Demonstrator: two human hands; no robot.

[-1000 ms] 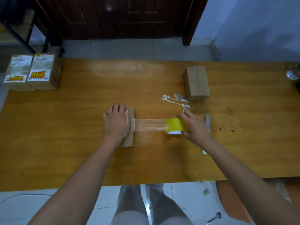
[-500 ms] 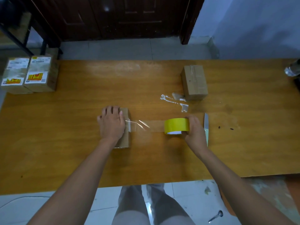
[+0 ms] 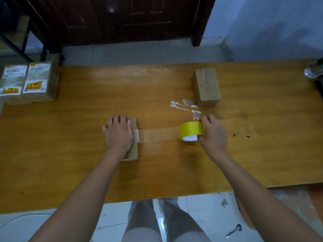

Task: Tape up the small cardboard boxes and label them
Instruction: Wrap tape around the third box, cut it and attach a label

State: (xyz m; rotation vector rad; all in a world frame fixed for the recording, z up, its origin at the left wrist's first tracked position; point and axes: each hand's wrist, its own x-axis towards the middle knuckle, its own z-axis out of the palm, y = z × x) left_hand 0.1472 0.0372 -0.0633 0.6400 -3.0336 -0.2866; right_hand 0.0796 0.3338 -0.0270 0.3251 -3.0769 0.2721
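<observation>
A dim room with a dark wooden door [image 3: 122, 20] and a pale wall behind a long orange-brown table [image 3: 70, 163], seen from above.

Much is hidden. The small cardboard box [image 3: 133, 144] being taped lies mostly under the left hand [image 3: 118, 133], which rests flat on top with fingers straight; only its right edge and near end show. The right hand [image 3: 212, 135] grips the yellow tape roll [image 3: 191, 131] just right of that box, fingers curled over the roll's far side, so that side is covered. A clear strip of tape [image 3: 159, 135] runs from the roll to the box — faint, hard to trace against the wood. At the table's far right edge a clear bottle [image 3: 314, 70] is cut off by the frame.

Four boxes in all: the one under the hand; one plain taped box [image 3: 207, 87] beyond and right of it; two labelled boxes [image 3: 26, 82] side by side, well to its far left, at the table's corner — their label print is too small to read. One roll. White scraps [image 3: 185, 107] lie between the plain box and the roll. A spoon-like metal thing [image 3: 234, 230] lies on the floor.
</observation>
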